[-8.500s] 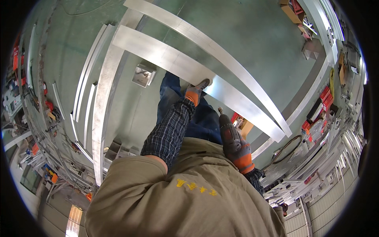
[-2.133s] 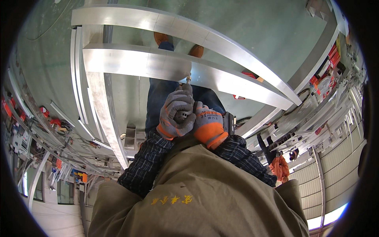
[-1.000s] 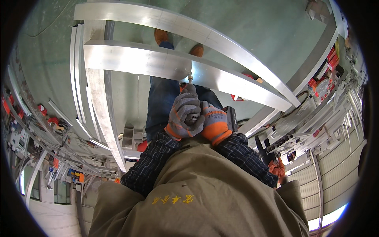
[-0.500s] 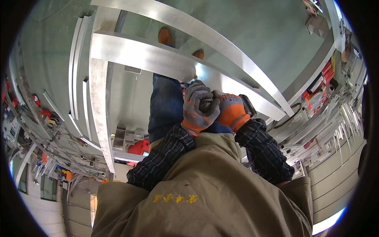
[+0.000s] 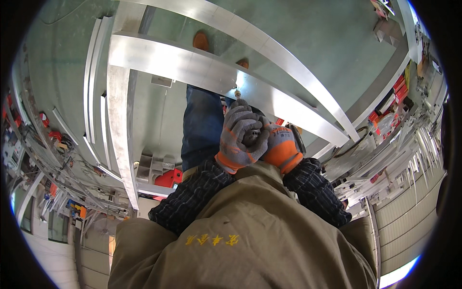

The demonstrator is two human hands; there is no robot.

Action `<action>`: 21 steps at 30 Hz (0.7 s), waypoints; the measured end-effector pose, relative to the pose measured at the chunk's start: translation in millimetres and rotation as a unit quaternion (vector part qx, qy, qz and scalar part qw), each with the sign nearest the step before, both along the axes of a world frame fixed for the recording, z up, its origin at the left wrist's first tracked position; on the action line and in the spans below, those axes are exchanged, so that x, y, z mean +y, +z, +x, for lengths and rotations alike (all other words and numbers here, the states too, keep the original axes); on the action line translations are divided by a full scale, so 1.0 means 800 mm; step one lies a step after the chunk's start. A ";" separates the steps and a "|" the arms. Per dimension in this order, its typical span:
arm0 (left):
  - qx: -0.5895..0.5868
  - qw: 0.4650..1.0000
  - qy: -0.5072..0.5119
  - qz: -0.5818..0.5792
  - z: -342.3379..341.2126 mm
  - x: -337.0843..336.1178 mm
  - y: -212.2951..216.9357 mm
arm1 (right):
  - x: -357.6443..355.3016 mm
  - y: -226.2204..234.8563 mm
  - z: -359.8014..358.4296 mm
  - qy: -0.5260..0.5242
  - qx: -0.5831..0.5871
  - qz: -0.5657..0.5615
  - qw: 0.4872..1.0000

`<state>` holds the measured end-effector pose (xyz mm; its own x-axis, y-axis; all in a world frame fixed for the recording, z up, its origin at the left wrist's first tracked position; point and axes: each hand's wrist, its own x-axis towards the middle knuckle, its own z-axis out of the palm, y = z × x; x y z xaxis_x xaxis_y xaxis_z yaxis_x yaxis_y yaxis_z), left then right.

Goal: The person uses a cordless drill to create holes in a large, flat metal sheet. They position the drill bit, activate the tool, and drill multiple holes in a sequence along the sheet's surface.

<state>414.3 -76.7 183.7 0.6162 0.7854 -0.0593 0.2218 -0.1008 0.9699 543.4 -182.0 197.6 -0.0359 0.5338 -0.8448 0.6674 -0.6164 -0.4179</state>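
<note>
Both gloved hands are closed around a cordless drill (image 5: 237, 95), whose body is mostly hidden by the grey and orange gloves. My left hand (image 5: 240, 132) wraps around the drill's body, fingers curled near its rear end. Beside it on the right, my right hand (image 5: 280, 147) grips the handle, and a dark block, apparently the battery, shows past its outer edge. The drill's front points away from me at a wide silver metal bar (image 5: 178, 62). A bright spot lights the bar around the tip. Whether the tip touches the metal, I cannot tell.
Beyond lies a second long silver bar (image 5: 284, 55). A pale upright beam (image 5: 120, 111) crosses at left, with thin metal strips (image 5: 91, 82) on the floor past it. A red case (image 5: 166, 179) sits low beside my leg. Red items (image 5: 397, 94) and stacked metal profiles crowd the right.
Both hands and the drill have drawn slightly back toward my body, so more of the drill's front end shows. The bar sits a little higher in view. The grip looks the same.
</note>
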 end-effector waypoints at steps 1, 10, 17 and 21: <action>-0.001 1.000 -0.001 0.001 0.001 -0.001 -0.003 | -0.001 -0.001 0.001 -0.004 0.005 -0.012 1.000; 0.010 1.000 -0.002 -0.004 0.003 0.000 -0.010 | 0.000 -0.011 0.008 0.014 0.010 -0.040 0.999; 0.017 1.000 0.000 -0.003 0.001 -0.002 -0.011 | 0.020 -0.002 0.012 0.000 0.034 -0.094 0.995; 0.009 1.000 -0.004 -0.004 0.004 0.000 -0.012 | 0.039 0.012 0.018 -0.011 0.043 -0.098 0.994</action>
<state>417.7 -76.8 174.1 0.6205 0.7804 -0.0767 0.2387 -0.0948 0.9665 557.7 -150.8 207.4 -0.1024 0.3611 -0.9269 0.6201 -0.7054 -0.3433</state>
